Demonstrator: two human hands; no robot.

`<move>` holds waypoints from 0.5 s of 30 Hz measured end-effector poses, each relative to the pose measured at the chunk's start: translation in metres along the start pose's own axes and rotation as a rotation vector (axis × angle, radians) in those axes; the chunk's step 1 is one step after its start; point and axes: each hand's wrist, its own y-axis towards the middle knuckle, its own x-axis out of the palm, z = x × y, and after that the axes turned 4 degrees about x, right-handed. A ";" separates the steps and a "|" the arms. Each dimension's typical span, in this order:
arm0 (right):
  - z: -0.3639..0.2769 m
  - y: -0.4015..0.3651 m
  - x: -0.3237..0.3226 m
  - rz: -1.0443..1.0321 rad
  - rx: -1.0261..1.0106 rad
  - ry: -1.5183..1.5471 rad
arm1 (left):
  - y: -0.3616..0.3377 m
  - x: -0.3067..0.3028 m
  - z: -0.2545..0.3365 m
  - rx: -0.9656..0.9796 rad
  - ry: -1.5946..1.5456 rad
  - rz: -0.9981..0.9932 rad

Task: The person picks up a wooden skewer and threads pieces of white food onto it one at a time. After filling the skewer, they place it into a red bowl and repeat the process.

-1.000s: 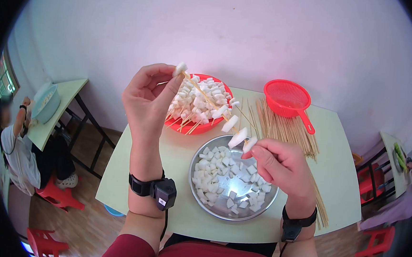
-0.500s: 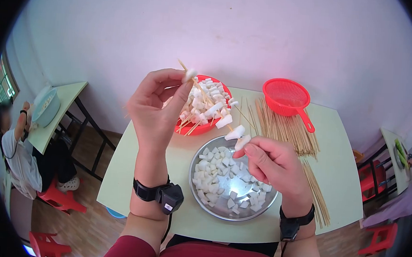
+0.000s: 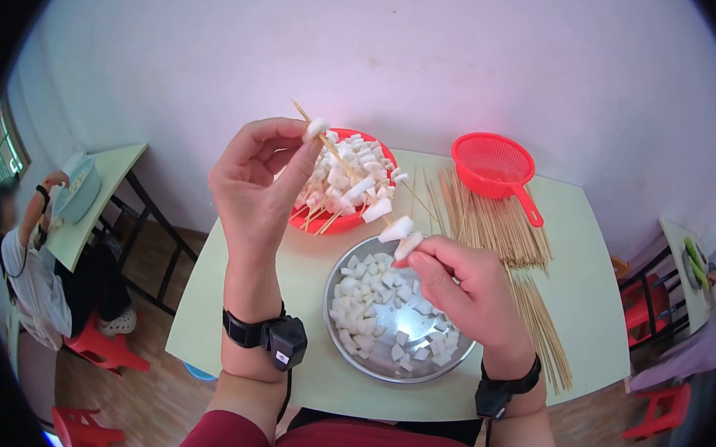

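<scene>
A bamboo skewer [image 3: 332, 149] slants down between my hands, above the table. At its upper end, my left hand [image 3: 262, 163] pinches a white chunk [image 3: 316, 129] with the skewer's point sticking out beyond it. Thumb and fingers of my right hand [image 3: 463, 285] close on another white chunk [image 3: 407, 246] at the lower end. More white chunks [image 3: 396, 229] sit along the skewer close to my right hand. Below is a round metal bowl [image 3: 328, 321] of loose white pieces [image 3: 358, 300]. Behind the skewer stands a red basket [image 3: 337, 224] heaped with skewered white chunks.
A red strainer [image 3: 493, 168] with a handle rests on a pile of bare skewers [image 3: 511, 230] at the back right. Another bundle of skewers [image 3: 543, 332] lies nearer. At left, a person [image 3: 30, 275] sits beside a tub [image 3: 78, 191]; another table [image 3: 687, 263] stands at right.
Both hands and the skewer have shifted slightly left in view. The grip of each hand looks the same.
</scene>
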 end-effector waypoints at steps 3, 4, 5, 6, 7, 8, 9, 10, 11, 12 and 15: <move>0.002 0.001 -0.008 -0.262 0.363 0.532 | -0.003 0.004 0.004 -0.027 -0.022 -0.009; 0.004 0.002 -0.008 -0.253 0.335 0.556 | -0.003 0.006 0.005 -0.048 -0.046 -0.013; 0.005 0.002 -0.007 -0.245 0.308 0.578 | -0.003 0.006 0.005 -0.048 -0.047 -0.011; 0.003 0.001 -0.003 -0.246 0.308 0.577 | -0.003 0.006 0.004 -0.035 -0.049 -0.012; 0.000 0.000 0.004 -0.139 0.222 0.409 | -0.003 0.006 0.004 -0.022 -0.051 -0.013; -0.001 -0.001 0.008 -0.031 0.136 0.241 | -0.003 0.009 0.004 -0.023 -0.052 -0.013; -0.001 -0.001 0.009 -0.030 0.137 0.241 | -0.005 0.013 0.005 -0.019 -0.041 -0.020; 0.000 -0.001 0.010 -0.046 0.140 0.255 | -0.006 0.014 0.006 -0.016 -0.031 -0.026; 0.001 0.000 0.011 -0.061 0.143 0.268 | -0.006 0.014 0.007 -0.015 -0.032 -0.025; 0.003 0.000 0.008 -0.062 0.142 0.267 | -0.006 0.013 0.008 -0.039 -0.041 -0.032; 0.008 0.002 -0.003 -0.258 0.331 0.667 | -0.007 0.014 0.011 -0.062 -0.054 -0.038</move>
